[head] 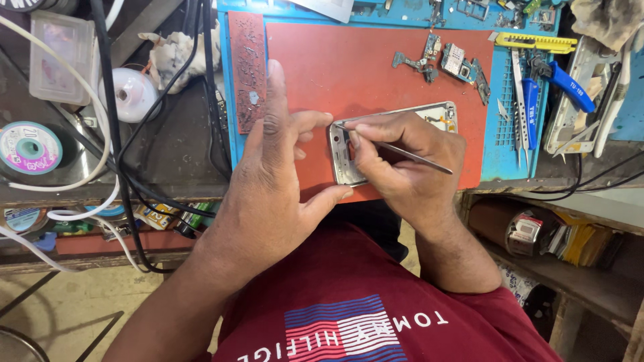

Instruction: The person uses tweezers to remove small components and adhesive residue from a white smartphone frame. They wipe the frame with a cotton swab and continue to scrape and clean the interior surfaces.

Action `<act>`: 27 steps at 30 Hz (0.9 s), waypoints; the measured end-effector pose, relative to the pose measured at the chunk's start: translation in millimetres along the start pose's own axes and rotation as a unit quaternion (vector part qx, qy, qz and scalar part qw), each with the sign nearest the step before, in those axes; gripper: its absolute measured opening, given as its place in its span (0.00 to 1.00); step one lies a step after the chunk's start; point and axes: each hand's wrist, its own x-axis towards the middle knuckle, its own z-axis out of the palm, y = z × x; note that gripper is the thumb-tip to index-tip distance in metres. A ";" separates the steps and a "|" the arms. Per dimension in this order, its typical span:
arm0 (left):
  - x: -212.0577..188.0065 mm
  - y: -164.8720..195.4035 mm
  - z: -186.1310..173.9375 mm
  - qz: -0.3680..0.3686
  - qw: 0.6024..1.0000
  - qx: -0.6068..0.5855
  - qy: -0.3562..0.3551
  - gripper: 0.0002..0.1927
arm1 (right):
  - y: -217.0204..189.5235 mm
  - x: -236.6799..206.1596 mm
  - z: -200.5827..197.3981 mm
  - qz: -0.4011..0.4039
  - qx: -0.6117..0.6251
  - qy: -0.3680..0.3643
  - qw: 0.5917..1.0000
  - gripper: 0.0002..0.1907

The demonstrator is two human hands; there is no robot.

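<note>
An opened phone frame (439, 112), silver-edged, lies on a red mat (376, 67) near the bench's front edge. My left hand (275, 181) steadies the frame's left end, with thumb and fingers touching its corner and the index finger stretched out over the mat. My right hand (402, 161) covers the middle of the frame and holds thin metal tweezers (416, 157), whose tip points into the frame's left end. Most of the frame is hidden under my hands.
Small circuit boards and phone parts (449, 64) lie at the mat's far right. Blue-handled tools (530, 100) and a yellow cutter (537, 43) rest on the blue mat (500, 127). Black and white cables (114, 134), a tape roll (30, 147) and a clear box (60, 57) crowd the left.
</note>
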 end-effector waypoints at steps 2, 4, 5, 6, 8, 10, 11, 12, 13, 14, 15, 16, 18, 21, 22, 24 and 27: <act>0.2 -0.8 0.4 0.004 1.000 -0.006 0.005 0.67 | 1.1 1.3 -1.7 -0.033 -0.015 -0.010 0.999 0.05; -0.2 -1.3 0.8 0.001 1.000 -0.012 0.007 0.67 | 2.2 2.1 -3.2 -0.063 -0.019 -0.022 0.998 0.05; -0.3 -1.5 0.9 0.000 1.000 -0.014 0.008 0.67 | 2.5 2.1 -3.5 -0.077 -0.017 -0.027 0.997 0.05; -0.6 -1.6 1.0 -0.007 1.000 -0.011 0.006 0.68 | 2.7 2.1 -3.5 -0.091 -0.017 -0.032 0.995 0.06; -1.1 -1.5 1.1 -0.019 1.000 -0.005 0.001 0.69 | 2.5 0.8 -1.2 -0.025 0.046 -0.018 0.998 0.05; -1.6 -1.1 1.0 -0.008 1.000 -0.002 0.006 0.68 | 2.1 -0.1 0.9 0.007 0.060 -0.008 0.998 0.06; -1.6 -0.8 1.1 -0.003 1.000 -0.001 0.008 0.68 | 1.9 0.2 1.0 0.002 0.042 -0.004 0.999 0.06; -1.5 -0.6 1.0 -0.005 1.000 -0.004 0.008 0.68 | 1.8 0.7 0.8 -0.002 0.023 0.001 1.000 0.06; -1.2 -0.7 0.7 -0.006 1.000 -0.007 0.007 0.68 | 1.8 1.7 -0.3 -0.023 0.012 -0.009 1.000 0.06; -0.7 -0.7 0.7 -0.007 1.000 -0.011 0.006 0.68 | 2.0 3.1 -2.1 -0.044 0.000 -0.019 0.999 0.06; -0.2 -0.7 1.0 -0.006 1.000 -0.010 0.007 0.68 | 2.0 4.0 -3.8 -0.065 -0.011 -0.028 0.997 0.06; 0.1 -0.6 1.2 -0.005 1.000 -0.009 0.008 0.68 | 2.1 4.6 -5.3 -0.070 -0.006 -0.035 0.997 0.06; -0.1 -0.4 1.0 -0.011 1.000 -0.004 0.007 0.69 | 2.4 4.5 -6.6 -0.078 0.004 -0.051 0.996 0.06; -0.9 0.0 0.6 -0.019 1.000 -0.001 0.004 0.69 | 3.5 1.7 -3.7 0.008 0.032 -0.018 0.999 0.05; -0.9 0.0 0.6 -0.015 1.000 -0.006 0.006 0.69 | 3.9 0.8 -3.2 0.008 0.035 -0.020 0.999 0.05; -0.5 0.3 0.9 -0.015 1.000 -0.013 0.006 0.68 | 4.8 0.0 -3.6 0.006 0.041 -0.021 0.999 0.05; 0.8 0.7 1.4 -0.019 1.000 -0.018 0.004 0.68 | 4.8 0.4 -7.7 -0.041 0.027 -0.049 0.998 0.05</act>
